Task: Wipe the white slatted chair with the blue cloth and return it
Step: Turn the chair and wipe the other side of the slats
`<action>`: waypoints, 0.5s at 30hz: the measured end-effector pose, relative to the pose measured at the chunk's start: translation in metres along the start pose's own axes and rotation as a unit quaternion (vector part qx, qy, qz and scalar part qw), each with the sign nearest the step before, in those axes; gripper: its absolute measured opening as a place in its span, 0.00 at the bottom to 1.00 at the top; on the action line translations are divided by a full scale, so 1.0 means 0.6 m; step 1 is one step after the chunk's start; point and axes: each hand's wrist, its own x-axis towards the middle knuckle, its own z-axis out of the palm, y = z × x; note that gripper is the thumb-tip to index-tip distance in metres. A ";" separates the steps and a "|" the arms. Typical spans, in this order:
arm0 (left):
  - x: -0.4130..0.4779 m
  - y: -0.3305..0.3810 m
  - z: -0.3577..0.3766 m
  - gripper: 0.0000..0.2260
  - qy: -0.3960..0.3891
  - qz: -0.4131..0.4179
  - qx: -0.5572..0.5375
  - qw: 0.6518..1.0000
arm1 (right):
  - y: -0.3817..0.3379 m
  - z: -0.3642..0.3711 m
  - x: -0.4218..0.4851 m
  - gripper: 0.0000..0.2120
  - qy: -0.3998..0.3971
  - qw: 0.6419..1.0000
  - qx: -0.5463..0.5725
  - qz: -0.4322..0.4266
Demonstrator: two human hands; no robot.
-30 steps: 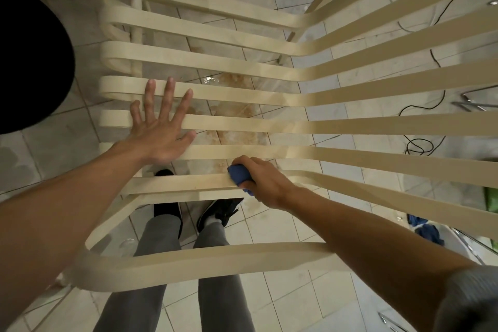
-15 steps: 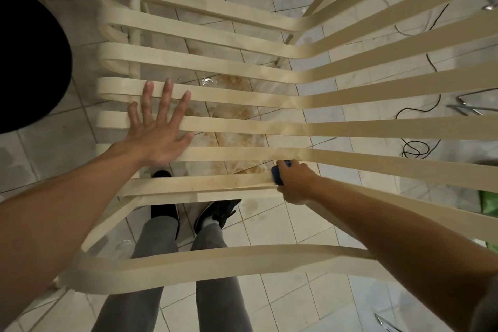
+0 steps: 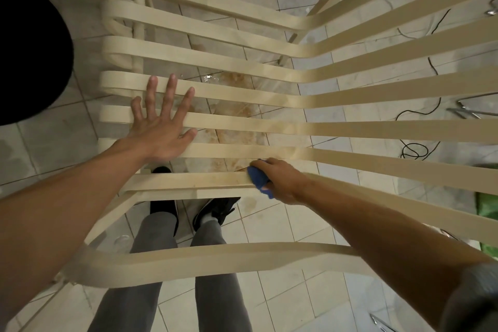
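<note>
The white slatted chair [image 3: 242, 122] fills the view, its long cream slats running left to right with the tiled floor showing between them. My left hand [image 3: 161, 127] lies flat with spread fingers on the slats at the left. My right hand [image 3: 280, 179] grips the blue cloth [image 3: 258, 179] and presses it onto the nearest seat slat, just right of centre. Most of the cloth is hidden under my fingers. That slat shows brownish smears left of the cloth.
Below the chair are my legs and black shoes [image 3: 164, 205] on pale tiles with a brown stain [image 3: 237, 108]. A black round object [image 3: 29, 54] sits at the left. Black cables [image 3: 415, 148] and metal parts lie on the floor at the right, near something green [image 3: 487, 205].
My right hand slid the cloth right along the near slat, then back left to just right of centre. My left hand stayed flat on the slats.
</note>
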 end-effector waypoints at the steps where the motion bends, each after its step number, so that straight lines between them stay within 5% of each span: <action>1: 0.000 0.000 0.001 0.37 0.000 0.001 0.000 1.000 | -0.021 0.003 0.010 0.28 -0.002 1.000 0.001 -0.018; 8: 0.001 -0.001 0.001 0.37 0.002 0.003 -0.007 1.000 | -0.143 0.038 0.056 0.24 0.042 0.993 0.033 -0.103; 15: -0.001 0.000 -0.006 0.36 -0.009 0.002 -0.004 1.000 | -0.032 0.021 0.017 0.28 0.048 0.996 -0.062 -0.036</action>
